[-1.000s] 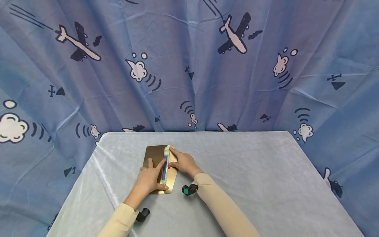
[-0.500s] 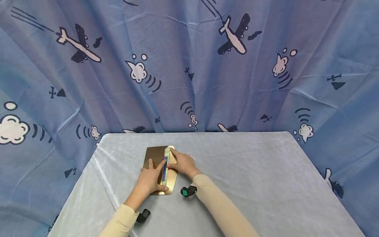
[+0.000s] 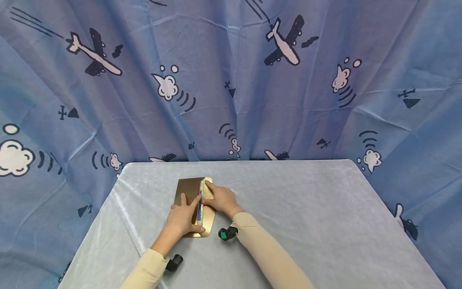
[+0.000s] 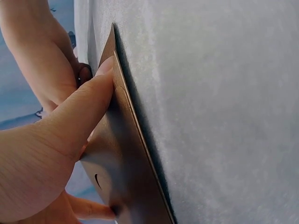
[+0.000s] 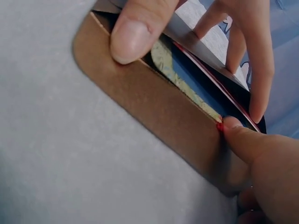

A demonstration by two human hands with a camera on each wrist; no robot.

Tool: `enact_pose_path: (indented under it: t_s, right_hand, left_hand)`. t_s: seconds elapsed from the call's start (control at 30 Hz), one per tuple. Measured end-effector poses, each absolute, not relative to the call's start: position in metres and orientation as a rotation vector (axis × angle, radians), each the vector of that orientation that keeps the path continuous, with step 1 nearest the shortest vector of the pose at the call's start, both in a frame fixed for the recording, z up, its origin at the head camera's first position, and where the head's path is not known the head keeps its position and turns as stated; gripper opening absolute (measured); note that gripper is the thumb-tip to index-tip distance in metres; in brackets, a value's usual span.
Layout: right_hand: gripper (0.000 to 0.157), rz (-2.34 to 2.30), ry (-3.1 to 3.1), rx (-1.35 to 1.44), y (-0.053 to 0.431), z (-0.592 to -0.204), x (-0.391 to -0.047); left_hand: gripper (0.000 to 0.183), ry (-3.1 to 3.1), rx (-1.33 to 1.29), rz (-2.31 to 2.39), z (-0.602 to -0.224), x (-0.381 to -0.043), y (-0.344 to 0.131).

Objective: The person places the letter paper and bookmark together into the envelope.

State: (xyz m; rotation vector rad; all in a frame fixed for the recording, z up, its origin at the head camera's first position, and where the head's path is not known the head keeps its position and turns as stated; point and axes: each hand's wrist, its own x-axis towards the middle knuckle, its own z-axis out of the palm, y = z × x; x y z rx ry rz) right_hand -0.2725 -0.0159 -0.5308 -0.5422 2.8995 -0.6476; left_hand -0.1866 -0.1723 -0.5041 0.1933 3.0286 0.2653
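A brown-gold cardboard envelope (image 3: 189, 186) lies on the table with its long side gaping. Inside the slot sits a flat blue insert (image 5: 191, 77) with a yellowish patterned border. My left hand (image 3: 180, 216) spreads over the envelope, its straight fingers on the brown face and its thumb pressing the gold flap (image 5: 154, 107) near the front corner. At the opposite edge, my right hand (image 3: 223, 200) grips the flap side, thumb at a small red tab (image 5: 219, 126) and index finger reaching toward the slot's far end. Its other fingers are partly hidden by the flap's edge.
A pale grey cloth covers the table (image 3: 306, 208). Behind hangs a blue curtain (image 3: 202, 60) printed with planes and clouds. A black wrist camera (image 3: 175, 263) is near the left sleeve, another wrist camera (image 3: 227, 233) near the right.
The right hand has shifted slightly left, its thumb moving in over the red tab and the slot. Less of the blue insert shows now. The left hand stays in place.
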Motion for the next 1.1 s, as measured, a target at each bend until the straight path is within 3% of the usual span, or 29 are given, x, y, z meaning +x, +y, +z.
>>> enact_pose_path:
  t_s: [1.1]
  right_hand:
    - [0.079, -0.565, 2.899, -0.646, -0.0148, -0.5309, -0.2701]
  left_hand:
    - [0.113, 3.039, 0.208, 0.288, -0.5038, -0.1835, -0.1739]
